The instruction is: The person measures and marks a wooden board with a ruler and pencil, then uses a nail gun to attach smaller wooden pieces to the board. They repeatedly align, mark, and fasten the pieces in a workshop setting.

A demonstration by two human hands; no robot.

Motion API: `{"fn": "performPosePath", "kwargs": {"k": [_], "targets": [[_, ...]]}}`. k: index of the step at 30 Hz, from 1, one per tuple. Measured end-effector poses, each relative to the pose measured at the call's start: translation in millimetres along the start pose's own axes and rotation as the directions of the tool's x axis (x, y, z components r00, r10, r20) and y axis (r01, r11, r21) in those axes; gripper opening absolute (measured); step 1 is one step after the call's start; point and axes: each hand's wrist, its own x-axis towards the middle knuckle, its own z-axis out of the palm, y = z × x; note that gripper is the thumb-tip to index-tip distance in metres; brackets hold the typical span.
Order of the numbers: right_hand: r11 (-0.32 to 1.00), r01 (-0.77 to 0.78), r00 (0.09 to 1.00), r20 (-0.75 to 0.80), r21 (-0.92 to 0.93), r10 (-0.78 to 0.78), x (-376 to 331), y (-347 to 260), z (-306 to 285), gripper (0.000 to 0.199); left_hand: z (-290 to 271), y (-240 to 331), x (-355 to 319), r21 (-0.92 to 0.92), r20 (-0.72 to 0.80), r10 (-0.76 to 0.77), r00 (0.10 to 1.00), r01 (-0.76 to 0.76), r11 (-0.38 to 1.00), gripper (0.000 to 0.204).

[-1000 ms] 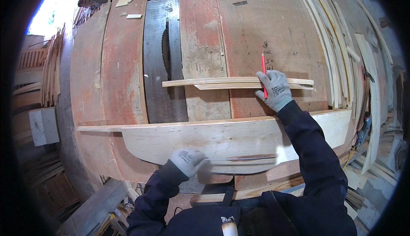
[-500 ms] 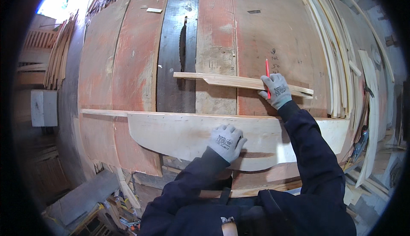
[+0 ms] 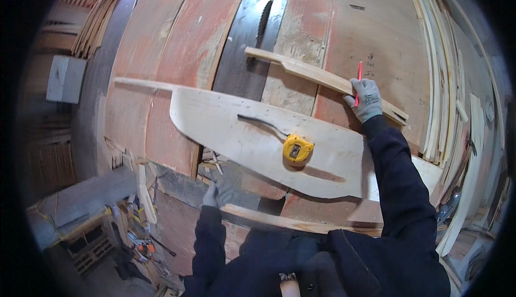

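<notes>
My right hand [image 3: 366,100], in a grey glove, grips a red pencil [image 3: 358,78] and rests on the right part of a thin wooden strip [image 3: 317,75] lying across the saw table. Nearer me lies a wide pale board [image 3: 236,128] with a curved lower edge. A yellow tape measure [image 3: 297,150] sits on it, its blade curling out to the left. My left hand [image 3: 216,194], also gloved and blurred, hangs low at the table's front edge with nothing seen in it, below the board.
A circular saw blade [image 3: 264,19] stands up from the dark strip in the reddish table top [image 3: 161,55]. Long thin slats [image 3: 441,82] are stacked along the right. Offcuts and a bench [image 3: 80,205] lie at the lower left.
My left hand has left the wide board and dropped to the table's front edge. The yellow tape measure now lies on the board. My right hand stays on the strip with the pencil.
</notes>
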Motion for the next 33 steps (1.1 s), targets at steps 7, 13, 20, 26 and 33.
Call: {"fn": "performPosePath", "kwargs": {"k": [7,13,20,26,33], "targets": [[0.999,0.030,1.000,-0.003,0.026,-0.030,2,2,2,0.048,-43,-38,27,-0.188,0.217,-0.015,0.976,0.057,0.980,0.064],[0.997,0.073,0.996,-0.047,0.011,-0.072,-2,7,7,0.047,9,-134,32,-0.370,0.182,-0.009,0.983,0.077,0.926,0.060],[0.996,0.090,0.995,-0.038,0.014,-0.089,-6,4,3,0.050,54,-155,40,-0.366,0.233,-0.034,0.972,0.120,0.923,0.055],[0.996,0.089,0.996,-0.001,0.018,-0.089,-3,-18,0,0.052,75,-154,50,-0.315,0.263,-0.062,0.963,0.146,0.938,0.050],[0.996,0.092,0.995,0.036,0.008,-0.092,10,-42,-1,0.053,104,-157,69,-0.306,0.297,-0.085,0.951,0.179,0.935,0.045]]}}
